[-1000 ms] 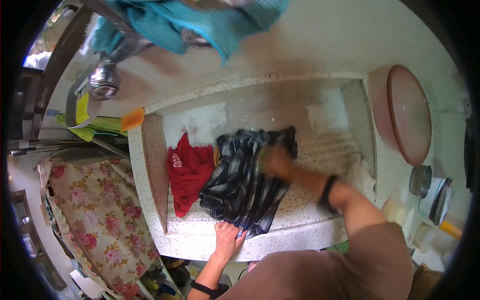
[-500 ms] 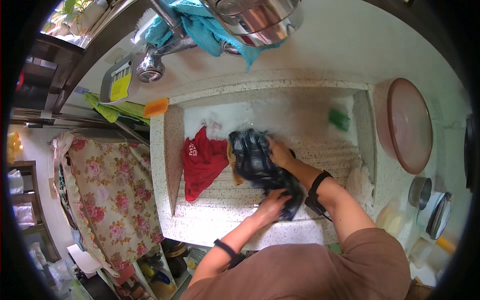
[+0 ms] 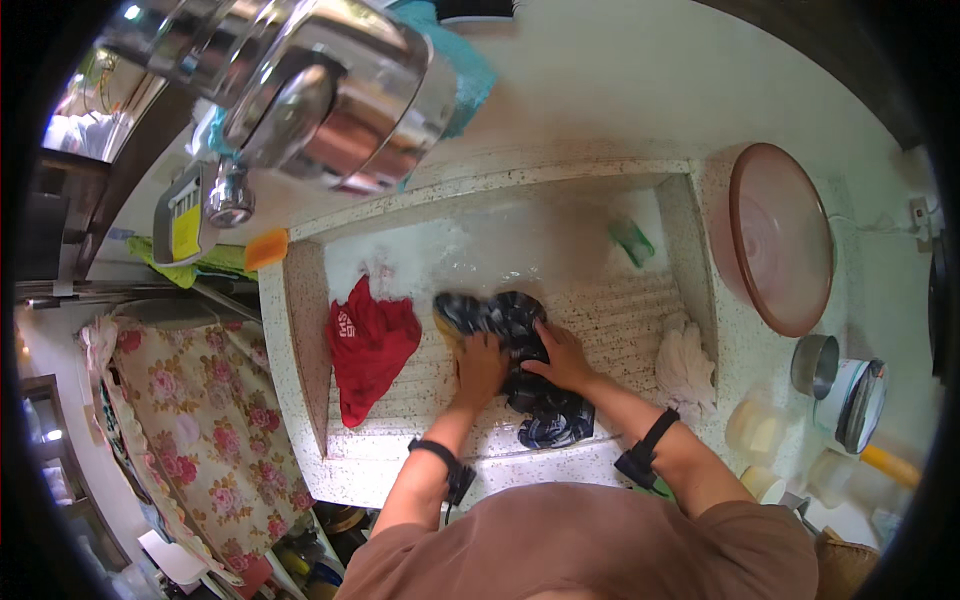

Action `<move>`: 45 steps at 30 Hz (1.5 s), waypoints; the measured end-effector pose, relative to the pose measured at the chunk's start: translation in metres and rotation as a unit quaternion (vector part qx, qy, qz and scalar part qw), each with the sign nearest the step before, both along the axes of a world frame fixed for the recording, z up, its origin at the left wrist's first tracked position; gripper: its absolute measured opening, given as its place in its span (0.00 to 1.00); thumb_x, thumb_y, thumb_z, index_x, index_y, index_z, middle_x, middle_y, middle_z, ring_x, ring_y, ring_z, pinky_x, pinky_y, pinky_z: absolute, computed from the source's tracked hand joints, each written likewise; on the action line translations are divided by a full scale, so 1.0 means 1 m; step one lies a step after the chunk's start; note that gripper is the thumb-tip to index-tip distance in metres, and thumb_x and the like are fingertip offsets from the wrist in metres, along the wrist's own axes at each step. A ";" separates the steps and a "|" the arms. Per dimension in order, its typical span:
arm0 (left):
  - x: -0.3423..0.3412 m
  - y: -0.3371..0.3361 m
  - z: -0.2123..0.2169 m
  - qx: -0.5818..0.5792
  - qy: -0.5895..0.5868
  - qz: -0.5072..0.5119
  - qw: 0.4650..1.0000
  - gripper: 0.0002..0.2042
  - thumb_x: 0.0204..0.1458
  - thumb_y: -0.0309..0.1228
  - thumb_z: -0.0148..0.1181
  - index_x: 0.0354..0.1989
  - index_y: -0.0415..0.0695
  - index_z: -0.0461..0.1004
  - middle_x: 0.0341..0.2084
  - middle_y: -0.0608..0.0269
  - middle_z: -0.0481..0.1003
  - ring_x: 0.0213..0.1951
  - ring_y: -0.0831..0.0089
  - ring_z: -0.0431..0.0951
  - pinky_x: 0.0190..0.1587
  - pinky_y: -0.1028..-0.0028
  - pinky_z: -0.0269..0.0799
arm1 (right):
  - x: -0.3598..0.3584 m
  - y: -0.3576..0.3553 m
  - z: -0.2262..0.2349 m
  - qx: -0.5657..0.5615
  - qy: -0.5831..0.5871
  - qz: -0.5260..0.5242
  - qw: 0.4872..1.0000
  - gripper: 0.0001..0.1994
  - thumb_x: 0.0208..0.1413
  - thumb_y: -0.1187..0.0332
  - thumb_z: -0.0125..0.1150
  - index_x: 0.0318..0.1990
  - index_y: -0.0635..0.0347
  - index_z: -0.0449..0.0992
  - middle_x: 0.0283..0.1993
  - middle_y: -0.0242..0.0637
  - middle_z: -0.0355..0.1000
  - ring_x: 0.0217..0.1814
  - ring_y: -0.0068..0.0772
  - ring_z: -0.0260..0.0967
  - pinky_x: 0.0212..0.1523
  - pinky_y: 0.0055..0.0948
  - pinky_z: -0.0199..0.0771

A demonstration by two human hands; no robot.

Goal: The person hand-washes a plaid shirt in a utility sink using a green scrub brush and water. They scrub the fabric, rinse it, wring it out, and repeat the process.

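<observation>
A wet dark checked garment (image 3: 518, 318) lies bunched on the ribbed washboard slope of a speckled stone sink (image 3: 300, 400). My left hand (image 3: 482, 365) bears down on its left part, fingers curled into the fabric. With thumb and fingers my right hand (image 3: 562, 358) grips the folds on the right side. A bit of mustard-yellow cloth (image 3: 446, 328) shows under the garment's left edge. Left of my hands, a crumpled red garment (image 3: 372, 345) rests apart on the slope. Pale wet cloth (image 3: 685, 362) sits by the sink's right wall.
A large chrome fixture (image 3: 330, 110) looms at upper left, near a tap (image 3: 230, 195). An orange sponge (image 3: 266, 248) is on the sink's left corner. A green object (image 3: 632, 243) lies in the basin. A pinkish basin (image 3: 785, 240) and metal bowl (image 3: 815, 365) stand right.
My left hand has moved up from the garment's near end to its left part. My right hand has come lower over the folds, and the cloth is more bunched. The view has shifted.
</observation>
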State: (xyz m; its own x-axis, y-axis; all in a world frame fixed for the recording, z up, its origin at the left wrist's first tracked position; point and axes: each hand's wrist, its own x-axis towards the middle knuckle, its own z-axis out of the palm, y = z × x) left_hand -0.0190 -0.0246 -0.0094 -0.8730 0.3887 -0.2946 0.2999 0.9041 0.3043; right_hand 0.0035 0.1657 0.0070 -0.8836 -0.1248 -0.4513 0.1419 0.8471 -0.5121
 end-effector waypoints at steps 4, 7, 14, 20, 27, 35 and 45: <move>0.033 -0.010 0.045 0.077 -0.117 0.012 0.990 0.22 0.53 0.36 0.59 0.54 0.40 0.66 0.49 0.47 0.70 0.52 0.47 0.69 0.50 0.57 0.68 | -0.007 -0.012 -0.037 -0.226 0.176 -0.229 0.930 0.39 0.49 0.59 0.68 0.67 0.59 0.55 0.57 0.55 0.67 0.58 0.52 0.66 0.57 0.41 0.65; 0.015 -0.022 0.064 0.189 -0.189 0.122 0.956 0.27 0.51 0.33 0.61 0.59 0.39 0.62 0.57 0.42 0.65 0.57 0.43 0.65 0.55 0.55 0.64 | -0.033 -0.010 -0.028 -0.280 -0.002 -0.160 0.947 0.12 0.50 0.70 0.59 0.44 0.58 0.76 0.34 0.43 0.77 0.38 0.40 0.75 0.40 0.34 0.74; -0.030 -0.027 0.011 0.102 0.005 0.087 0.991 0.41 0.47 0.42 0.65 0.68 0.42 0.50 0.65 0.43 0.52 0.66 0.44 0.52 0.63 0.45 0.50 | -0.022 -0.014 0.077 -0.211 0.115 -0.055 0.969 0.11 0.50 0.65 0.61 0.40 0.60 0.77 0.41 0.45 0.75 0.46 0.38 0.72 0.48 0.32 0.70; 0.009 -0.023 -0.001 0.150 -0.039 0.066 0.986 0.25 0.41 0.26 0.63 0.51 0.40 0.68 0.50 0.46 0.69 0.54 0.47 0.65 0.57 0.55 0.63 | 0.038 -0.003 0.060 0.107 -0.097 0.111 0.983 0.43 0.42 0.53 0.71 0.67 0.46 0.57 0.66 0.53 0.58 0.71 0.50 0.50 0.68 0.43 0.52; 0.002 -0.019 0.038 0.360 -0.057 -0.204 0.909 0.18 0.33 0.12 0.52 0.34 0.45 0.78 0.37 0.51 0.75 0.52 0.53 0.69 0.59 0.53 0.58 | -0.015 0.071 0.008 -0.133 0.003 0.175 0.975 0.28 0.46 0.68 0.64 0.59 0.48 0.70 0.59 0.45 0.68 0.65 0.52 0.58 0.66 0.50 0.52; -0.003 0.048 0.022 0.200 -0.181 0.266 0.925 0.23 0.59 0.50 0.45 0.51 0.47 0.72 0.53 0.48 0.68 0.61 0.50 0.60 0.62 0.37 0.41 | -0.010 0.020 0.017 -0.051 0.010 -0.152 0.987 0.33 0.54 0.40 0.56 0.63 0.46 0.66 0.63 0.48 0.64 0.67 0.52 0.54 0.65 0.65 0.40; -0.029 0.085 -0.041 0.227 -0.038 0.067 0.971 0.14 0.62 0.36 0.46 0.34 0.37 0.71 0.29 0.47 0.70 0.34 0.47 0.68 0.35 0.54 0.62 | -0.038 0.020 -0.057 -0.110 0.053 -0.151 0.981 0.12 0.59 0.61 0.52 0.36 0.62 0.71 0.33 0.56 0.72 0.37 0.53 0.72 0.34 0.46 0.71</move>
